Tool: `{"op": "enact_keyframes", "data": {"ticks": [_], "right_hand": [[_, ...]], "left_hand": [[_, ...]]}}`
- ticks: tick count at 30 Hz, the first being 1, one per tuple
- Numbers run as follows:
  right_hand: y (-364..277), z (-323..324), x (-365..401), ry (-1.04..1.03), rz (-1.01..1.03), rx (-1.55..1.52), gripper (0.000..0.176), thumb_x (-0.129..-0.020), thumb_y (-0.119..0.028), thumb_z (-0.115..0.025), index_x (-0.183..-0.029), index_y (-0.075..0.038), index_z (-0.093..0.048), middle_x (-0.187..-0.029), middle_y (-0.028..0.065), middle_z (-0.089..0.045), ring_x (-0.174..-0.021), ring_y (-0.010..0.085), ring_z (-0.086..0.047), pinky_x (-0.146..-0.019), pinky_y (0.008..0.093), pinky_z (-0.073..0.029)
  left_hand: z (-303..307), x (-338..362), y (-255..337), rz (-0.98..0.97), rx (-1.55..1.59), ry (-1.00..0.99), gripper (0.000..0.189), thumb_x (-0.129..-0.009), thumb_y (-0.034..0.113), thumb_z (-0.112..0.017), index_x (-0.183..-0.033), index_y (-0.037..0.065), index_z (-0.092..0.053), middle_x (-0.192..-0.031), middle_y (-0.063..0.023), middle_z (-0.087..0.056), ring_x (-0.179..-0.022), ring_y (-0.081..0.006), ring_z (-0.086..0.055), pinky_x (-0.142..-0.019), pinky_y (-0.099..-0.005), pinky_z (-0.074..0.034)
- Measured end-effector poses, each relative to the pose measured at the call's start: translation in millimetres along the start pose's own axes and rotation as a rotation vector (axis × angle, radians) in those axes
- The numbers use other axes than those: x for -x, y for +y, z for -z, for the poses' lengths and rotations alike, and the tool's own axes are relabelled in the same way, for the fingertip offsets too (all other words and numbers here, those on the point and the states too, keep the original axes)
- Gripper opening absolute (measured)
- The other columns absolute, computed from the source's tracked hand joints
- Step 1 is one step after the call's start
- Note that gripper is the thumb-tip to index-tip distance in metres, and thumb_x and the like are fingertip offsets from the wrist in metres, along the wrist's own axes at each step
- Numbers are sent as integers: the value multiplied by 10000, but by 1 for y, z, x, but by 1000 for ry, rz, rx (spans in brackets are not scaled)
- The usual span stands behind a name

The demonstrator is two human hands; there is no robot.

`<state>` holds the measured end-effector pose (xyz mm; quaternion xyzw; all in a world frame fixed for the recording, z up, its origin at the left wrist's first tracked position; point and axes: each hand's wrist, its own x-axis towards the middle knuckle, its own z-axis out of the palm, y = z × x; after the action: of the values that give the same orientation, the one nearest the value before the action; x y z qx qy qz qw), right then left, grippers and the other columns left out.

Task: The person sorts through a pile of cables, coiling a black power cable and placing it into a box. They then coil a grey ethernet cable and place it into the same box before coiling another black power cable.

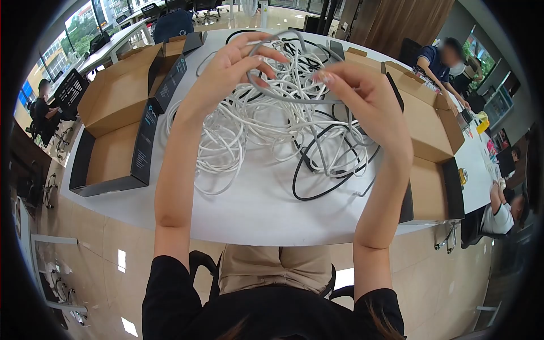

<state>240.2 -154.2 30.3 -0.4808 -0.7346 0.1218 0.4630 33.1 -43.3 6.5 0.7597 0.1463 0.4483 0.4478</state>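
Note:
A large tangle of white cables [255, 116] lies on the white table, with black and grey cables mixed in. My left hand [235, 65] is raised over its upper left part, fingers curled round a loop of grey cable [294, 101]. Over the right part of the heap, my right hand [362, 93] has its thumb and fingers pinched together at the same grey loop. A black cable [304, 198] curves along the near right side of the tangle. Parts of the grey cable are hidden behind my hands.
Open cardboard boxes stand at the left [116, 150] and right [433, 187] of the white table [272, 218]. A person in dark blue [433, 59] leans over the table at the back right. Other people sit at the far left and far right.

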Motion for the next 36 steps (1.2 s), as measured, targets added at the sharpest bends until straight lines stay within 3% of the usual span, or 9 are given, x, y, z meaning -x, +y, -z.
{"op": "enact_keyframes", "data": {"ticks": [2,4,7,13,17,22,27,36], "right_hand": [[-4,-7,-3,131,-23,100,273,-786,-219,-667,-955,-8,-631,-508,-12,-423,-469,62,-336,-437,234,-284],[-4,-13,-5,256,8,204,332,-734,-259,-718,-949,-17,-645,-495,9,-410,-455,81,-325,-431,248,-276],[4,-15,-6,180,20,223,371,-672,-304,-757,-931,-53,-670,-488,28,-433,-433,116,-373,-431,262,-314],[0,-17,-7,249,160,382,265,-675,-278,-738,-871,-105,-693,-657,35,-586,-552,191,-549,-507,294,-414],[3,-20,-7,297,214,404,197,-714,-242,-702,-828,-83,-684,-740,23,-609,-630,216,-577,-546,308,-430],[16,-24,-13,456,324,373,136,-778,-187,-635,-797,-54,-658,-733,35,-619,-626,232,-578,-566,313,-440],[12,-22,-14,394,76,198,134,-827,-149,-575,-829,-26,-629,-627,60,-612,-510,175,-558,-489,270,-409],[24,-19,-17,301,4,-88,204,-834,-150,-534,-765,9,-642,-512,-11,-475,-472,25,-394,-434,207,-285]], "left_hand": [[-11,1,4,82,82,16,343,-941,217,-407,-1234,40,-422,-952,-77,-595,-759,-89,-565,-627,-212,-474],[-12,-2,-3,22,37,90,317,-947,230,-403,-1183,29,-472,-845,-51,-580,-696,-78,-564,-578,-201,-466],[-17,-1,-2,-19,-51,132,294,-954,226,-390,-1107,18,-531,-728,-25,-560,-582,-62,-542,-511,-179,-445],[-26,0,-1,-94,-101,181,267,-953,203,-401,-1024,4,-563,-637,-9,-542,-407,-25,-440,-395,-143,-332],[-32,1,-2,-134,-88,201,251,-953,183,-400,-1014,-1,-559,-620,-15,-543,-358,-8,-381,-366,-143,-275],[-39,1,-3,-156,-125,238,218,-946,159,-403,-1005,11,-552,-608,-26,-570,-350,-22,-402,-360,-159,-296],[-45,2,0,-222,-267,296,188,-937,126,-409,-1008,17,-545,-610,-29,-596,-353,-41,-442,-352,-175,-326],[-50,2,-9,-314,-341,354,240,-956,151,-376,-994,1,-560,-632,-30,-600,-366,-15,-413,-363,-159,-302]]}}
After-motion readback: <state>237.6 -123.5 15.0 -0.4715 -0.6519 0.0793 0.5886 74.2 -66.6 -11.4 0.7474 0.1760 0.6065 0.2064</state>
